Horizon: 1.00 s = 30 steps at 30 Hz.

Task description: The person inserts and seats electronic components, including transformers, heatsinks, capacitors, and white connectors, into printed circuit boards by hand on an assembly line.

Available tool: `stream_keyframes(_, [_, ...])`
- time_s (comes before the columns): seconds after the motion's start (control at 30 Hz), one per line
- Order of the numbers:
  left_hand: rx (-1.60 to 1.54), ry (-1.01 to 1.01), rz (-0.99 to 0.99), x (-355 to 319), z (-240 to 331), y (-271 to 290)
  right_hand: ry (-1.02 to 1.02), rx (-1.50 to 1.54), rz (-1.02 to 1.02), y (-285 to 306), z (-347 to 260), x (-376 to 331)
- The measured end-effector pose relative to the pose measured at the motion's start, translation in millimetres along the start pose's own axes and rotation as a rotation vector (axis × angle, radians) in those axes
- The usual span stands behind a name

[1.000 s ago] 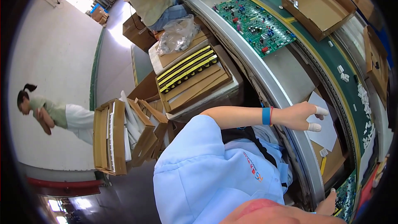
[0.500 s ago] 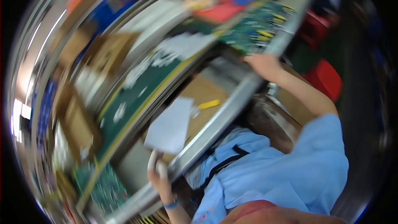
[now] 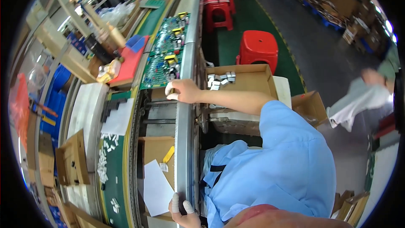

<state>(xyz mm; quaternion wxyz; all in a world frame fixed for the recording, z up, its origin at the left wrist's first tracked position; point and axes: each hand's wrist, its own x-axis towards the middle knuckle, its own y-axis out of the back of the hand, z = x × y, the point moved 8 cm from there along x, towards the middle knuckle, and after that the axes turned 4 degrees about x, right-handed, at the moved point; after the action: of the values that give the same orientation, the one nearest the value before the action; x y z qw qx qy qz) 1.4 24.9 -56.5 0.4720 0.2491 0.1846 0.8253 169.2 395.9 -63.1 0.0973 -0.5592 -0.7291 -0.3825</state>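
Observation:
My right hand [image 3: 185,91], with white finger covers, is curled over the metal rail [image 3: 182,143] at the near corner of a green circuit board [image 3: 157,75]. Its fingertips are bent together; what they hold, if anything, is hidden. The board carries many components, and more populated boards lie beyond it in a row. At the lower edge, my left hand [image 3: 184,216] rests by the rail, its covered thumb and finger apart and nothing between them. Just beside it lies a white sheet of paper [image 3: 157,188] on cardboard, with a yellow-handled tool [image 3: 168,154] above.
Small white parts [image 3: 102,164] lie on the green belt [image 3: 120,177] at left. An open carton [image 3: 253,76] with silvery blocks stands beyond my right forearm. Red stools [image 3: 258,48] stand farther back. Another person's hand [image 3: 373,77] holds grey cloth at right.
The view has swung round and sharpened, so the line now runs nearly upright. The cloth and the other person's hand have come into view. My hands stay along the rail.

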Motion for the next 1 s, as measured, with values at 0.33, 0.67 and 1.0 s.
stream_keyframes(0.33, [-0.262,0.082,-0.135,-3,-49,1,-0.092,-0.079,-0.031,12,15,0])
stream_keyframes(0.67, [-0.599,-0.068,0.247,11,-51,28,-0.048,-0.25,-0.287,-23,33,22])
stream_keyframes(1.0, [0.387,0.651,0.891,-218,-44,95,0.645,0.207,-0.821,-119,-153,-34])
